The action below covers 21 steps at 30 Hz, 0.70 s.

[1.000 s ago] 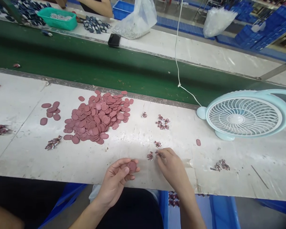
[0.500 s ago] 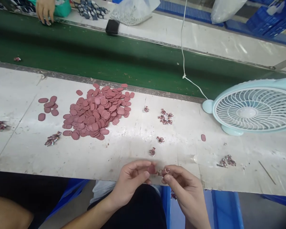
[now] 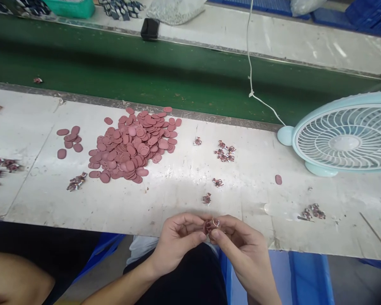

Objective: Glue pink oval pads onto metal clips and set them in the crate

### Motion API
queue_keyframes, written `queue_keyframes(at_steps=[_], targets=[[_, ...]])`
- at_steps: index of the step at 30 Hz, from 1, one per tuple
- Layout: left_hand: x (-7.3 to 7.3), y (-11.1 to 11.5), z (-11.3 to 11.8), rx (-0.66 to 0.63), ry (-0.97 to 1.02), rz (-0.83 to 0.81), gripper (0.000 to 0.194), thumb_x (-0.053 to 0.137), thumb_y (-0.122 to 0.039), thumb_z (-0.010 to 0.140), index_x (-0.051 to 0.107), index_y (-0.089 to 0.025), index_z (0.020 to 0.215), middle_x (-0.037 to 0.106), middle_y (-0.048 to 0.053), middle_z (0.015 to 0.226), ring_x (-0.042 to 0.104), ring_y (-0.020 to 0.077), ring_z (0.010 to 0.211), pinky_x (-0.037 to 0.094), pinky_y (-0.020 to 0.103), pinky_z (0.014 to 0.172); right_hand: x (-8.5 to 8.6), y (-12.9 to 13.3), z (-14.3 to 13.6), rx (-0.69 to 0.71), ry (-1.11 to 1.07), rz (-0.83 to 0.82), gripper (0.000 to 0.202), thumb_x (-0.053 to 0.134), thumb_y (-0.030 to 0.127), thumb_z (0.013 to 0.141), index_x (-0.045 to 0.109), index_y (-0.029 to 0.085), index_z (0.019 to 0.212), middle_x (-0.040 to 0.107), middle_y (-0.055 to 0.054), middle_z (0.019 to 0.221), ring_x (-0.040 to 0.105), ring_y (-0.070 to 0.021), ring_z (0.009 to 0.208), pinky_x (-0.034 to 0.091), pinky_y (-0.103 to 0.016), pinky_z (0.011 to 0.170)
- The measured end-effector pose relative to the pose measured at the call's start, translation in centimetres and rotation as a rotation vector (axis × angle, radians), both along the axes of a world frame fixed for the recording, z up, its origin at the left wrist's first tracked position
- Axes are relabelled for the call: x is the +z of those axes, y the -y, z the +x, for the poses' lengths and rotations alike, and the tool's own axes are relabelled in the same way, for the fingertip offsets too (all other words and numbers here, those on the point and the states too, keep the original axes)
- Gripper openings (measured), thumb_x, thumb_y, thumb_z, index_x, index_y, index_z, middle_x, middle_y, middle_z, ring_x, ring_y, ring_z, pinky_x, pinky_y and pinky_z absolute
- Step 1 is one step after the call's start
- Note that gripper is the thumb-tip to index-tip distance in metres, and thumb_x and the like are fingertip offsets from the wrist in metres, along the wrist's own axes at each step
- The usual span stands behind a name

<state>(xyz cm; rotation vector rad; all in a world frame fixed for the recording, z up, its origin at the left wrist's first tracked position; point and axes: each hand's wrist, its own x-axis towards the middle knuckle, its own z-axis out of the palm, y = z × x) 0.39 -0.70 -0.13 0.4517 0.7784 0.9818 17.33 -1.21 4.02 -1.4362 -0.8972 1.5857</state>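
Note:
Close together at the table's near edge, my two hands meet over small parts. My left hand (image 3: 179, 241) pinches a reddish-brown oval disc (image 3: 207, 227), mostly covered by the fingers. Between the thumb and fingers of my right hand (image 3: 244, 243) is a small brown-and-white figurine (image 3: 215, 223), held against the disc. Whether the two are joined cannot be seen. Just beyond my hands, a similar figurine (image 3: 206, 198) stands on the table, with another figurine (image 3: 218, 182) behind it. A large heap of oval discs (image 3: 130, 146) lies to the left.
A light-blue fan (image 3: 346, 142) stands at the right, its white cord (image 3: 250, 63) crossing the green belt (image 3: 178, 80). One loose disc (image 3: 278, 179) and a thin stick (image 3: 372, 228) lie nearer me. A blue bin (image 3: 311, 275) is below the table edge. Another person's arm (image 3: 15, 277) shows lower left.
My hands have come together, bringing the figurine from beside the disc up against it. The other person's hand across the belt has left view. The camera view has shifted slightly.

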Motion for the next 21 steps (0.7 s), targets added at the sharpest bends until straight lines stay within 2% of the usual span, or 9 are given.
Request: queue_keyframes(at_steps=[5,13,17,21], targets=[[0.3,-0.2,0.3,0.031,-0.032,0.048,0.01,0.078,-0.01,0.083,0.081,-0.02,0.085,0.08,0.007,0.116,0.078,0.0184,0.089,0.064,0.029,0.08,-0.3,-0.3,-0.3,-0.018,-0.081,0.027,0.01,0.077,0.028,0.09,0.078,0.029,0.1,0.078,-0.001,0.089,0.072,-0.0122,0.079,0.061,-0.019,0.073],[0.7,-0.1,0.2,0.057,-0.137,0.114,0.016,0.076,-0.011,0.085,0.084,-0.024,0.087,0.08,0.005,0.115,0.077,0.0202,0.101,0.063,0.027,0.088,-0.9,-0.1,-0.8,-0.067,-0.129,0.088,0.007,0.077,0.026,0.09,0.078,0.027,0.097,0.078,-0.001,0.088,0.074,-0.0142,0.081,0.062,-0.021,0.074],[0.4,-0.2,0.3,0.062,-0.149,0.112,0.015,0.077,-0.011,0.084,0.083,-0.024,0.086,0.08,0.005,0.115,0.078,0.0202,0.099,0.064,0.026,0.087,-1.2,0.0,-0.9,-0.093,-0.13,0.09,0.007,0.077,0.026,0.09,0.078,0.027,0.097,0.078,-0.001,0.088,0.073,-0.0136,0.08,0.061,-0.022,0.075],[-0.1,0.0,0.8,0.097,-0.164,0.108,0.011,0.078,-0.012,0.083,0.082,-0.022,0.085,0.08,0.007,0.115,0.078,0.0215,0.1,0.064,0.029,0.088,-2.3,0.2,-0.9,-0.115,-0.161,0.069,0.007,0.077,0.027,0.09,0.078,0.026,0.098,0.077,-0.001,0.088,0.071,-0.0128,0.077,0.06,-0.024,0.075]])
